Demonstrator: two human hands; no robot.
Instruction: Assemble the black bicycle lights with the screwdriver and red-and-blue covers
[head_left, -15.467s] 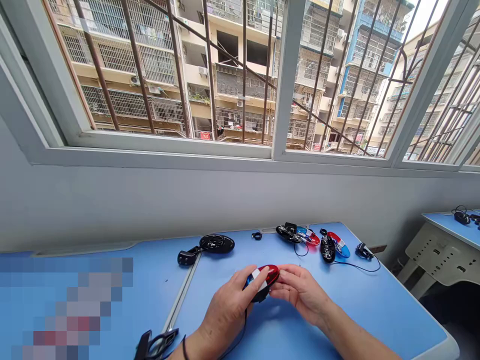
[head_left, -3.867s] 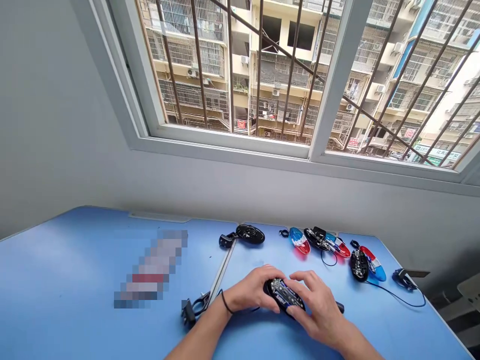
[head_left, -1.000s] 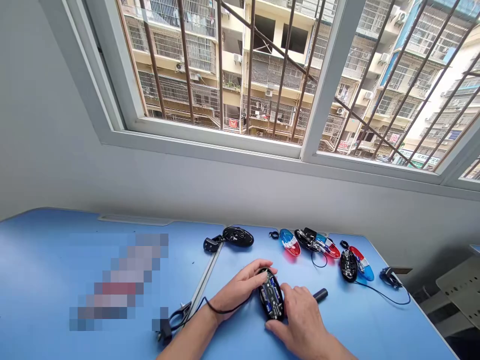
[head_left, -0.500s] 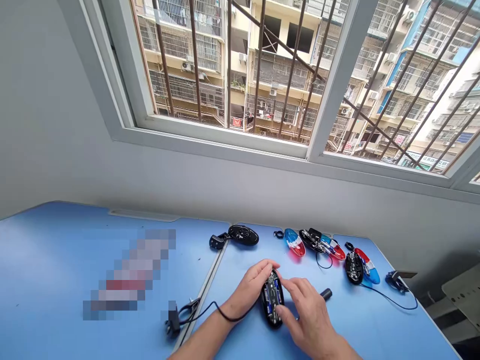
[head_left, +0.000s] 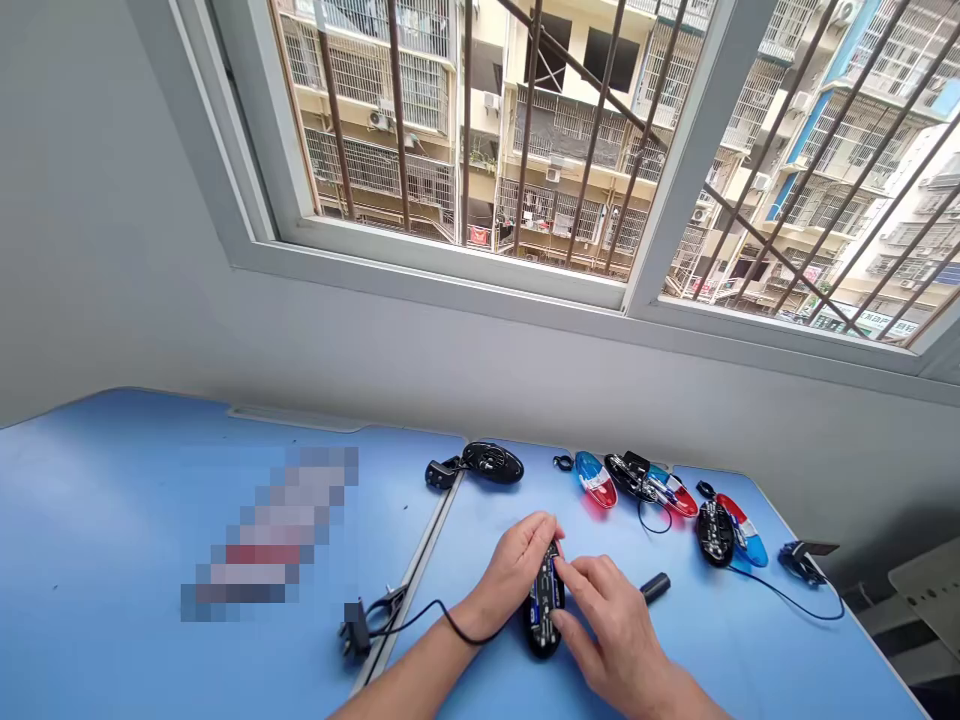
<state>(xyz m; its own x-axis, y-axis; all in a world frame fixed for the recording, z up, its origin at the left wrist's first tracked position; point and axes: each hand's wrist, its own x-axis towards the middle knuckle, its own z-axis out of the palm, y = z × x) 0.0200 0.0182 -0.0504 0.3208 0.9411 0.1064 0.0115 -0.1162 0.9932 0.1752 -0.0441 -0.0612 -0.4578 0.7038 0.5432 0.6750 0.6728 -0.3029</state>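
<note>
In front of me is an opened black oval light housing (head_left: pixel 543 625), its inner side facing up with a dark circuit board and blue cells showing. My left hand (head_left: pixel 521 565) grips its upper left side, fingers closed around the top end. On the other side my right hand (head_left: pixel 611 625) has its fingertips on the housing's right edge and its thumb at the board. A black cable runs from under my left wrist to a black clamp piece (head_left: pixel 356 630) on the left. From behind my right hand sticks out a black handle (head_left: pixel 655 588); its other end is hidden.
At the back lie a black oval unit (head_left: pixel 493 463) with a bracket, a red-white-blue lens cover (head_left: pixel 595 480), another opened unit (head_left: pixel 630 475) and a third opened housing (head_left: pixel 715 533) beside its cover. A blurred patch (head_left: pixel 274 530) covers something on the blue table (head_left: pixel 112 500).
The housing is tilted slightly more, and my left hand covers more of its left side. The view has shifted a little; the other things lie as before.
</note>
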